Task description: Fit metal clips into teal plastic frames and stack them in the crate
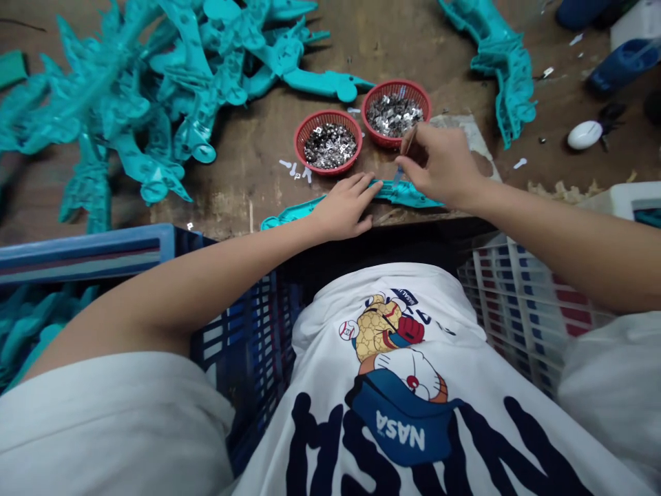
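Note:
A long, narrow teal plastic part [407, 194] lies along the table's near edge, its left end reaching out past my wrist. My left hand [345, 208] rests across the middle of it, fingers over the far side and thumb on the near side. Over the part's right half, my right hand [438, 164] pinches a small, thin translucent bluish piece [398, 175] between thumb and finger. This piece points down at the part; whether it touches is hard to tell. Just beyond my hands stand two red baskets, the left one [298, 148] and the right one [427, 103], holding small shiny metal pieces.
A heap of teal parts [180, 76] covers the left of the table; another teal piece [500, 62] lies far right. Small pale strips [293, 169] lie by the left basket. A blue crate [82, 251] and a white crate [511, 289] flank my lap.

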Available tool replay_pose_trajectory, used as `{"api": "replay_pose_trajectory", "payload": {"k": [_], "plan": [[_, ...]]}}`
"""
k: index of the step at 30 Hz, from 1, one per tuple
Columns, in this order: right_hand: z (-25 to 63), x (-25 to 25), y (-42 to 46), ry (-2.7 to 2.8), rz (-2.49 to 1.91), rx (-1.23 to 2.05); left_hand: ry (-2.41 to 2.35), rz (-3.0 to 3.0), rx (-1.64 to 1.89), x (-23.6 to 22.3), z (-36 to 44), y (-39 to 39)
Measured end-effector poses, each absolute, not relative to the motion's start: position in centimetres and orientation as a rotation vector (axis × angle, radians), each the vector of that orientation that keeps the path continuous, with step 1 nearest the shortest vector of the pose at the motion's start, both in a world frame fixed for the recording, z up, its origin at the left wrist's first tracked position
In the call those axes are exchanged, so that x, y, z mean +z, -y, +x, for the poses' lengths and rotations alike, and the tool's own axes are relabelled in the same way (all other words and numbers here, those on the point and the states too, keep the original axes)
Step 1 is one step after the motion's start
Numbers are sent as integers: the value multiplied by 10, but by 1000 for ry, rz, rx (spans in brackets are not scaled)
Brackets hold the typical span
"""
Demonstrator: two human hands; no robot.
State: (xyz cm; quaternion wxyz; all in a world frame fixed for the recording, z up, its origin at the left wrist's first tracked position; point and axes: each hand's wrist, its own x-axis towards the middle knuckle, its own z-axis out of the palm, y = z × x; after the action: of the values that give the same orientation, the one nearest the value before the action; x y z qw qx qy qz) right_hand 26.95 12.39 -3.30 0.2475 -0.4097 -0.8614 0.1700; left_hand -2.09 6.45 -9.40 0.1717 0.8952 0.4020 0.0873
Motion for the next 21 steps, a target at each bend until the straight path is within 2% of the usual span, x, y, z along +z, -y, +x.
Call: {"api": "replay_pose_trajectory", "payload": {"k": [13, 18, 21], "plan": [[276, -39, -129, 2384, -1149, 389, -1151, 2594, 153, -79, -14, -62], [285, -50, -158, 2588, -1080, 273, -1116, 2708, 96, -66, -12, -59], [287, -40, -151, 2698, -1092, 256, -1093, 2767, 83, -49, -11, -54]]}}
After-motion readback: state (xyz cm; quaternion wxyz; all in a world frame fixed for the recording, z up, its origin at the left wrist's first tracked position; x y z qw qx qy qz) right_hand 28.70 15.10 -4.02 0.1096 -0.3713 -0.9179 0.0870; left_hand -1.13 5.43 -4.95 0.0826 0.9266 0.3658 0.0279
